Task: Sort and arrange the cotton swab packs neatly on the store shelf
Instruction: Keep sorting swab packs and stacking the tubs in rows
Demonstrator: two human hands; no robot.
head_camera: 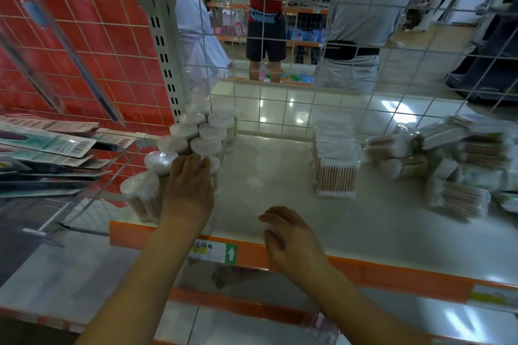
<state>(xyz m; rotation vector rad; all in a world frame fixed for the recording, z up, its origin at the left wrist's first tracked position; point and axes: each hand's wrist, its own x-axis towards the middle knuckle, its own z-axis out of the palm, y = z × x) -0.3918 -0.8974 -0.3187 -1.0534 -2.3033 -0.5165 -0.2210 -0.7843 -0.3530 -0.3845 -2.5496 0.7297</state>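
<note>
Across the middle of the frame, shelf [280, 176]: pale deck with an orange front lip, wire grid behind, people standing beyond it.
Heap [454, 159]: flat swab packs lie jumbled at right, apparently unsorted yet.
Tubs [201, 137]: round lidded swab tubs stand in two tight rows at left centre, running back to the grid, likely so they face front tidily.
Stack [336, 159]: flat packs stand on edge, right of centre, well apart from the tubs.
Left hand [187, 187]: fingers curled over a front tub, seemingly nudging it into line.
Right hand [291, 241]: fingers loosely bent, holding nothing, over the lip at lower centre.
</note>
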